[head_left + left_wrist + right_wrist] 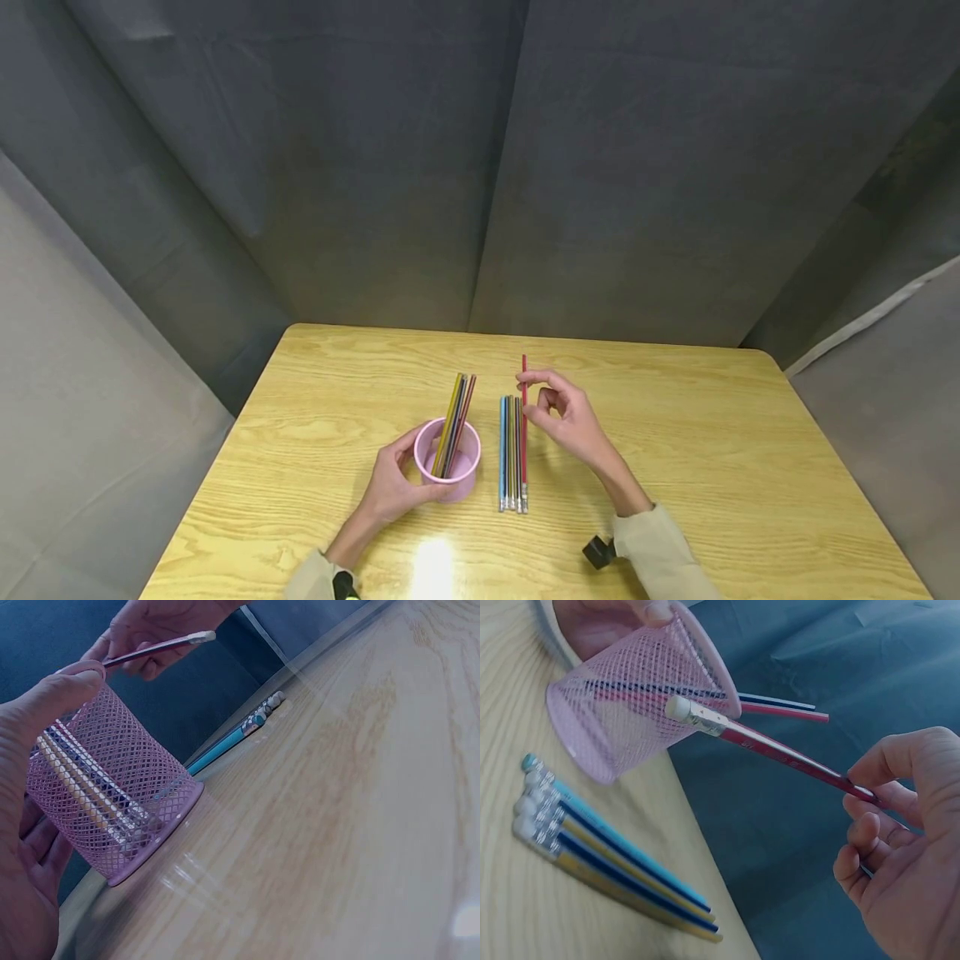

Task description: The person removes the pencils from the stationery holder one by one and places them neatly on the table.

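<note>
My left hand (393,487) grips a pink mesh pencil cup (467,486), thumb over the near side and fingers around the far side. Several pencils (453,421), yellow, dark and red, lean inside it. With thumb and fingertips my right hand (573,421) pinches a red pencil (780,754) near its far end. Its white eraser (678,708) overlaps the cup's rim in the right wrist view. Below it on the table, a row of pencils (622,840), light blue, dark blue and yellow, lies side by side with erasers at the near end.
The wooden table (712,433) has rounded far corners. Behind it hang dark grey curtains (375,167), with lighter fabric (90,375) at the left. A small black device (597,552) sits by the right sleeve.
</note>
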`<state>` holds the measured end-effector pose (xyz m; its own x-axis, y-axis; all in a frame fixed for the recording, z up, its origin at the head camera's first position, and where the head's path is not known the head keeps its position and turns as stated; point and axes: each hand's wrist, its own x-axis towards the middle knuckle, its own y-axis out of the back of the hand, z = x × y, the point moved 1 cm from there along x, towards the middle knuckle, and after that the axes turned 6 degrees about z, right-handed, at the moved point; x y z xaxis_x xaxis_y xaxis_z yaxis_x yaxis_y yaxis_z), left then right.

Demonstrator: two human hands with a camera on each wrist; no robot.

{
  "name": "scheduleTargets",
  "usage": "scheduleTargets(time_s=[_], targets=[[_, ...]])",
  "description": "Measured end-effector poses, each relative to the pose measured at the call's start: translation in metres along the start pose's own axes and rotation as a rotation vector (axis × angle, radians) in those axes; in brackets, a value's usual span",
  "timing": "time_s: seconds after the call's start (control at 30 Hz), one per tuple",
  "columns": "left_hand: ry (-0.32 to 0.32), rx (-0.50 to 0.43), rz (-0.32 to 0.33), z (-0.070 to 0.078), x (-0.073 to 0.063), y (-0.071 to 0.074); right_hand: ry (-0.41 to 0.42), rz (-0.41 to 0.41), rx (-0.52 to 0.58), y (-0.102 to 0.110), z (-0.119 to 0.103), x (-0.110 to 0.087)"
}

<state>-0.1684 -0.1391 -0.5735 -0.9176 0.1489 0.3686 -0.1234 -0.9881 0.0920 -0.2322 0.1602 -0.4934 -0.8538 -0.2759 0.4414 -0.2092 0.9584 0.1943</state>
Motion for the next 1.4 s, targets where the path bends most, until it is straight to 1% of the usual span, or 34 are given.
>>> scheduleTargets(time_s=[0.1,0.33,0.5,0.73,0.9,1.07,1.4], targets=[[0.017,0.005,0.001,0.001,0.0,0.0,-0.029,-0.003,-0.026,0.002,0.004,-0.004],[-0.03,0.001,-0.007,-0.002,0.0,0.001,-0.122,0.005,-0.084,0.008,0.015,-0.013],[-0.036,-0.002,-0.008,-0.003,0.0,0.001,-0.175,0.007,-0.125,0.013,0.023,-0.017],[-0.038,0.003,-0.006,-0.002,0.0,0.001,-0.238,-0.009,-0.141,0.016,0.036,-0.021],[-0.036,0.0,-0.008,-0.002,0.0,0.001,-0.258,-0.029,-0.155,0.017,0.044,-0.022],[-0.04,-0.004,-0.007,-0.001,0.0,0.001,-0.267,-0.038,-0.165,0.017,0.047,-0.023],[-0.033,-0.009,-0.005,-0.003,0.0,0.001,-0.259,-0.048,-0.175,0.016,0.054,-0.025]])
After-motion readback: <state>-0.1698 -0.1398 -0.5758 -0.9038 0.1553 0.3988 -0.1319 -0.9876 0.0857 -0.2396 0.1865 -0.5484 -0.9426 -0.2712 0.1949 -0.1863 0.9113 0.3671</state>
